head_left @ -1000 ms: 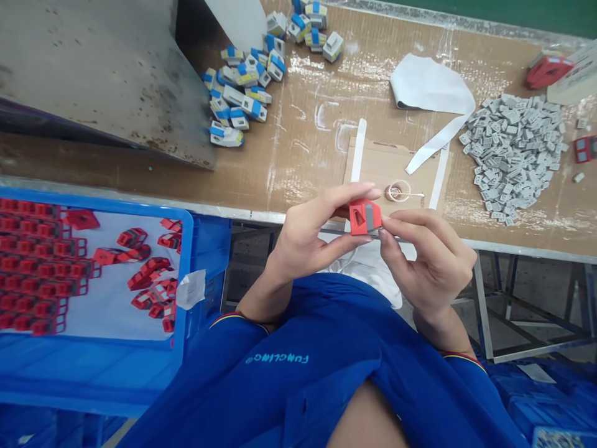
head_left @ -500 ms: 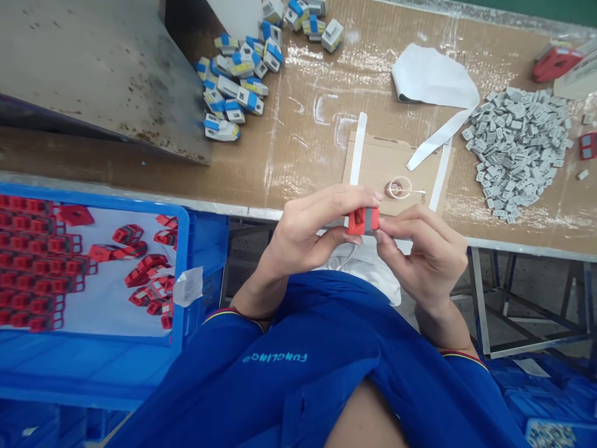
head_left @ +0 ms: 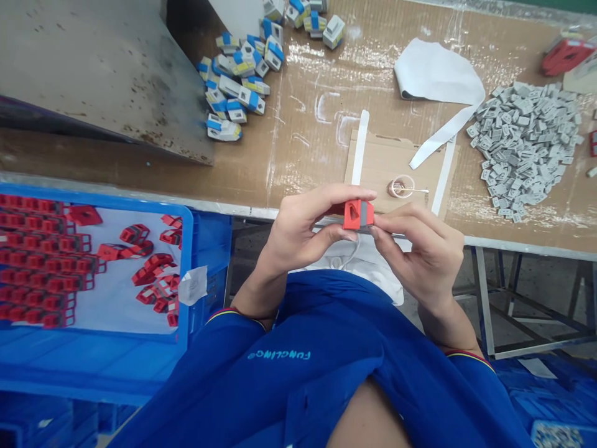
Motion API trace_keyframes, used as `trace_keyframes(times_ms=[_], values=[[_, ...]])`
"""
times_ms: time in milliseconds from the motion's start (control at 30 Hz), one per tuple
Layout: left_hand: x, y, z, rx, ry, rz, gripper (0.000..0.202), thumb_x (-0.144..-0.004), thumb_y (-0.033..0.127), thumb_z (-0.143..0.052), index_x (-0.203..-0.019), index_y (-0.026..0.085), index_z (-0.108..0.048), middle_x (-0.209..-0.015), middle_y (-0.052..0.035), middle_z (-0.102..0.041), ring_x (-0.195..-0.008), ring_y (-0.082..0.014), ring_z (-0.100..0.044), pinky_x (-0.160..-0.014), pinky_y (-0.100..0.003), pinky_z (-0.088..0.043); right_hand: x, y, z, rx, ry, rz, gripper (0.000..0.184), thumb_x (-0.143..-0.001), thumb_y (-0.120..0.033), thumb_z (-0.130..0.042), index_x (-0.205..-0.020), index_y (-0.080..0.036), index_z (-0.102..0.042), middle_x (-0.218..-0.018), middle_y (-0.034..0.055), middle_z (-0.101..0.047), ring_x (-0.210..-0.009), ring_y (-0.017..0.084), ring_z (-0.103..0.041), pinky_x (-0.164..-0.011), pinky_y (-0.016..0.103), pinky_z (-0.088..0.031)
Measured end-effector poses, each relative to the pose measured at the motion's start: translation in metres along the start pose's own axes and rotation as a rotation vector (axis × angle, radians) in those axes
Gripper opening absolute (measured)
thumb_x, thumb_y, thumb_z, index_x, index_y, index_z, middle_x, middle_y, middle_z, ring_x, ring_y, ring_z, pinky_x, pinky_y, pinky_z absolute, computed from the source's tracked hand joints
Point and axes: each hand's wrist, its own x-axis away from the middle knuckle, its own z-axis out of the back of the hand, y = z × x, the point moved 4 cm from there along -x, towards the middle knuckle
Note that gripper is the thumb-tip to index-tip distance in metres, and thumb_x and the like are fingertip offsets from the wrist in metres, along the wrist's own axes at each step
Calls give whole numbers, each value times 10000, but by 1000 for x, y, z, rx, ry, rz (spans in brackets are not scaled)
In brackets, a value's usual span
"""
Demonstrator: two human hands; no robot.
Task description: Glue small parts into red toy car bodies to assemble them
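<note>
A small red plastic toy vehicle part (head_left: 352, 214) with a grey band and a dark hole in its facing side is held up just off the table's front edge. The thumb and fingers of my left hand (head_left: 305, 230) grip it from top and bottom. At its right end, the thumb and forefinger of my right hand (head_left: 417, 246) are pinched together against it. Whether a smaller piece sits between those right fingertips is hidden. Just beyond the hands, a little round cup (head_left: 392, 186) with a thin white stick (head_left: 420, 190) across it stands on a taped cardboard sheet (head_left: 380, 149).
Small grey plastic pieces (head_left: 527, 149) lie heaped at right, near a white cloth-like sheet (head_left: 438, 71). Grey, blue and yellow toy parts (head_left: 240, 78) lie beside a metal box (head_left: 107, 74). At left, a blue crate (head_left: 187, 233) holds red parts (head_left: 41, 261) in rows and loose.
The red part has turned slightly, showing its holed side more squarely. Both hands sit a touch further left, still at the part; the whole view has shifted slightly.
</note>
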Motion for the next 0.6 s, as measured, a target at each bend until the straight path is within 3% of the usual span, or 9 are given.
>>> trace_keyframes(times_ms=[267, 600], values=[[-1, -3, 4, 9, -2, -8, 423, -988, 421, -805, -1382, 277, -755, -1293, -86, -829, -1138, -235, -828, -994, -341, -711, -5, 0, -2, -12, -35, -30, 149, -960, -87, -751, -977, -231, -785, -859, 8, -801, -740, 142, -741, -651, 263, -592], [-1, -4, 8, -6, 3, -70, 418, -974, 370, -822, -1377, 276, -760, -1277, -95, -837, -1180, -258, -823, -1010, -341, -697, -3, 2, -8, -14, 4, -16, 145, -944, -94, -743, -929, -239, -747, -786, -17, -757, -646, 129, -674, -568, 259, -538]])
